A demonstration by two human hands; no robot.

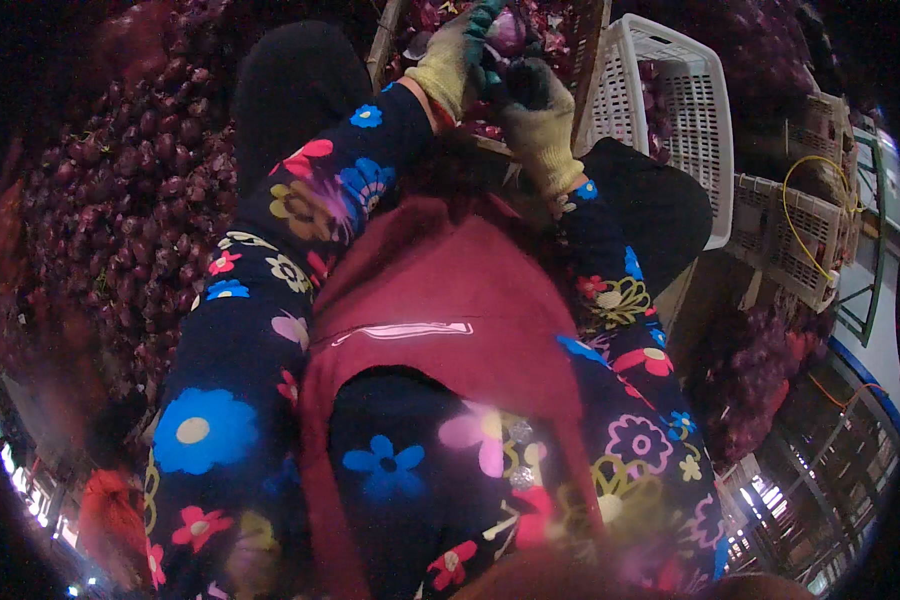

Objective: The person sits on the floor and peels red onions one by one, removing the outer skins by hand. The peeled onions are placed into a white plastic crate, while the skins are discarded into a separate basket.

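Observation:
My left hand (457,60) wears a pale yellow knit glove with dark green coated fingers. Its fingers and thumb bracket a purple-red onion (507,34) near the top edge of the view. Close by on the right is my right hand (541,112), gloved alike, its fingers curled inward. What lies inside that curl is hidden. Both hands are over a wood-edged container (591,60) holding red onions and loose skins. A maroon apron (450,277) covers my lap between two flower-printed sleeves.
A white plastic basket (690,105) with some onions stands tilted by my right knee (645,202). Red onions (142,165) are heaped on the left. Farther right are more plastic crates (787,225), a yellow cord (795,225) and a dark pile (750,375).

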